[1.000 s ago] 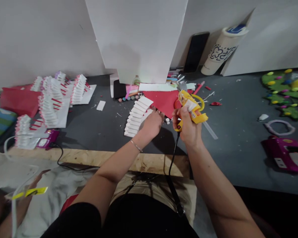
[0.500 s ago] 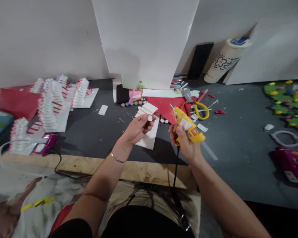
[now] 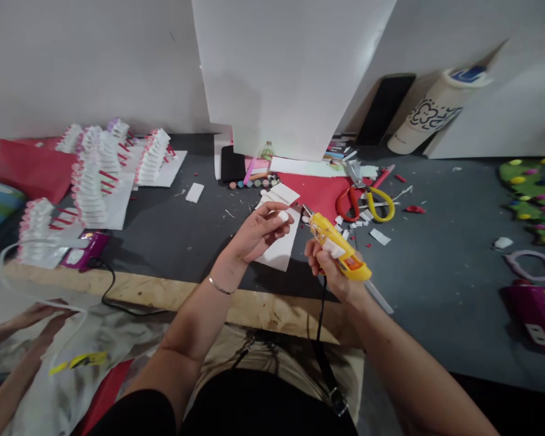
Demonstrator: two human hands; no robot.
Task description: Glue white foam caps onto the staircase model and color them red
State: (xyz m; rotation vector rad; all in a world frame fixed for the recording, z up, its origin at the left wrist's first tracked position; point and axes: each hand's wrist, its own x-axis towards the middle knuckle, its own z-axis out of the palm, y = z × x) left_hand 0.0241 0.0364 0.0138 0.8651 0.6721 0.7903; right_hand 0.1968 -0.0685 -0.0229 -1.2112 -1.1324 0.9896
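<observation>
Between the thumb and fingers of my left hand [image 3: 263,231] is a small white round piece [image 3: 283,216]. My right hand [image 3: 329,263] is wrapped round a yellow glue gun [image 3: 338,245], its tip pointing up and left, close to the white piece but apart from it. Beneath my left hand lie white foam sheets [image 3: 281,249] on the dark table. A red sheet [image 3: 320,192] lies behind both hands. Scissors with one red and one yellow handle [image 3: 381,204] rest on its right side.
White layered models with pink edges [image 3: 91,181] stand at the left near a purple box [image 3: 87,249]. A tall white panel [image 3: 281,79] rises behind the table. A bottle [image 3: 429,115] and phone [image 3: 385,109] lean at the back right. Another person's hands [image 3: 40,321] show lower left.
The camera view has shifted. The glue gun has tilted and its tip has come nearer to the white piece in my left hand. The other person's hands have come into view.
</observation>
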